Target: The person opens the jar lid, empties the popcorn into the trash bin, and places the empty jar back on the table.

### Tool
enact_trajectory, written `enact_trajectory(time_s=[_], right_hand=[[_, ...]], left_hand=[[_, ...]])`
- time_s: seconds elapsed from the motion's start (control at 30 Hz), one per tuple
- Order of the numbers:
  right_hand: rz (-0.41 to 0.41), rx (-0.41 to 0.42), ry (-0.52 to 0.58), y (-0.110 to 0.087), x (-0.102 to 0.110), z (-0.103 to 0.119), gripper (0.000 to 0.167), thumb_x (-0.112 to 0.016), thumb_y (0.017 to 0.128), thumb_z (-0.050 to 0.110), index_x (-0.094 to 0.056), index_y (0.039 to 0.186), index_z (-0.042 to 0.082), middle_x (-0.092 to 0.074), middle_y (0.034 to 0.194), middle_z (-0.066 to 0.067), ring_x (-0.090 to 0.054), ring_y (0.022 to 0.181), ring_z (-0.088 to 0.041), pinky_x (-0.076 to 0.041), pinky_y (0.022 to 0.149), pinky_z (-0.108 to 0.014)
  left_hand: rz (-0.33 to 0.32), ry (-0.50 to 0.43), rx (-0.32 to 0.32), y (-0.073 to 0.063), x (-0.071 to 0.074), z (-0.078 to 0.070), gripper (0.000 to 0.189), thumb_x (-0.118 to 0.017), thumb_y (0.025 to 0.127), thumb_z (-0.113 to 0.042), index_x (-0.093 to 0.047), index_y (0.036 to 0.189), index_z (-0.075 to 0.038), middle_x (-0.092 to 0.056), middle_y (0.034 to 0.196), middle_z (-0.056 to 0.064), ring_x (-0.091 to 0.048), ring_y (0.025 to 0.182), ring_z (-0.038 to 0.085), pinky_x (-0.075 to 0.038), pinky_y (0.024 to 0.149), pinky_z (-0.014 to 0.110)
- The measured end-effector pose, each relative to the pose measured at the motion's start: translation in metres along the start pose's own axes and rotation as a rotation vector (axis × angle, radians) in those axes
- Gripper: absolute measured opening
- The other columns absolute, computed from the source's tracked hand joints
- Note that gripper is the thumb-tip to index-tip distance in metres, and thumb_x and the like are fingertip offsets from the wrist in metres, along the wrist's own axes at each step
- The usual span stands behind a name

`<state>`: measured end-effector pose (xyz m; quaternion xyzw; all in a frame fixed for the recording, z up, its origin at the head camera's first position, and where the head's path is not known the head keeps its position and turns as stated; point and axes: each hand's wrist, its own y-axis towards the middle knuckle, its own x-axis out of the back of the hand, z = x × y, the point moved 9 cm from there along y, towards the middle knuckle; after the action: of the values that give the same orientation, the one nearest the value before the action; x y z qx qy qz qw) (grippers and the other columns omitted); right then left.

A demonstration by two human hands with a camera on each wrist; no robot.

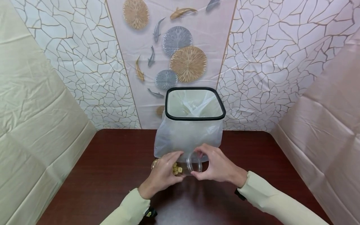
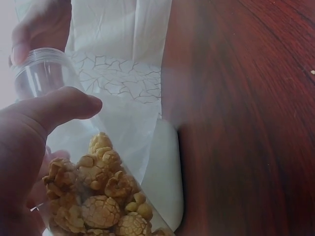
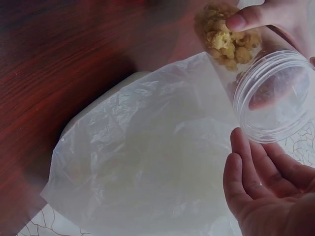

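A clear plastic jar (image 1: 184, 168) lies on its side in the air over the table, in front of the bin. Golden caramel popcorn (image 2: 106, 196) is gathered toward its bottom end. My left hand (image 1: 164, 170) wraps round the jar's body, with the thumb (image 2: 74, 105) along its side. At the mouth end, my right hand (image 1: 215, 164) holds the round threaded rim (image 3: 268, 93) between thumb and fingertips. In the right wrist view its fingers (image 3: 266, 169) curve beside that rim, and its palm is partly out of the frame.
Just beyond the hands stands a white bin with a black rim (image 1: 195, 118), lined with a translucent plastic bag (image 1: 168, 140) that hangs over its outside. The dark red-brown wooden table (image 1: 112, 175) reaches a patterned backdrop (image 1: 244, 78). Cream cloth walls (image 1: 42, 125) flank both sides.
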<state>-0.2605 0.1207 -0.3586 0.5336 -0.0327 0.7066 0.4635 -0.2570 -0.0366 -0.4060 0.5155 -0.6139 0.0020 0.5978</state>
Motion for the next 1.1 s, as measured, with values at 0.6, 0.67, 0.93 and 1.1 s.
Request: enact_trajectory(time_s=[0.6, 0.67, 0.93, 1.1], right_hand=[[0.062, 0.043, -0.002, -0.002, -0.003, -0.009, 0.073, -0.093, 0.076, 0.043, -0.063, 0.134, 0.009, -0.068, 0.12, 0.0, -0.067, 0.108, -0.015, -0.061, 0.091, -0.036], [0.071, 0.02, 0.001, -0.001, -0.005, -0.01, 0.076, -0.093, 0.076, 0.044, -0.062, 0.135, 0.009, -0.068, 0.121, 0.0, -0.068, 0.109, -0.014, -0.061, 0.092, -0.037], [0.029, -0.003, -0.007, 0.001, -0.01, -0.011, 0.062, -0.093, 0.074, 0.043, -0.068, 0.12, 0.011, -0.07, 0.102, 0.0, -0.068, 0.091, -0.013, -0.061, 0.08, -0.035], [0.0, 0.032, -0.01, 0.001, -0.007, -0.009, 0.06, -0.093, 0.072, 0.046, -0.07, 0.116, 0.013, -0.07, 0.098, 0.001, -0.067, 0.087, -0.011, -0.061, 0.076, -0.034]], left_hand=[[0.004, -0.022, 0.046, 0.002, 0.0, 0.003, 0.082, -0.101, 0.064, -0.025, -0.066, 0.135, -0.006, -0.074, 0.129, 0.008, -0.072, 0.117, 0.023, -0.061, 0.098, 0.04], [0.009, -0.02, 0.069, 0.001, 0.0, 0.005, 0.082, -0.101, 0.064, -0.025, -0.066, 0.136, -0.007, -0.074, 0.129, 0.008, -0.072, 0.117, 0.024, -0.061, 0.097, 0.04], [0.027, -0.026, 0.095, 0.0, -0.002, 0.007, 0.083, -0.102, 0.063, -0.026, -0.067, 0.135, -0.006, -0.074, 0.129, 0.009, -0.072, 0.117, 0.024, -0.061, 0.098, 0.039], [0.033, -0.028, 0.085, 0.003, -0.001, 0.006, 0.082, -0.102, 0.06, -0.028, -0.069, 0.132, -0.007, -0.076, 0.126, 0.007, -0.073, 0.114, 0.023, -0.061, 0.097, 0.039]])
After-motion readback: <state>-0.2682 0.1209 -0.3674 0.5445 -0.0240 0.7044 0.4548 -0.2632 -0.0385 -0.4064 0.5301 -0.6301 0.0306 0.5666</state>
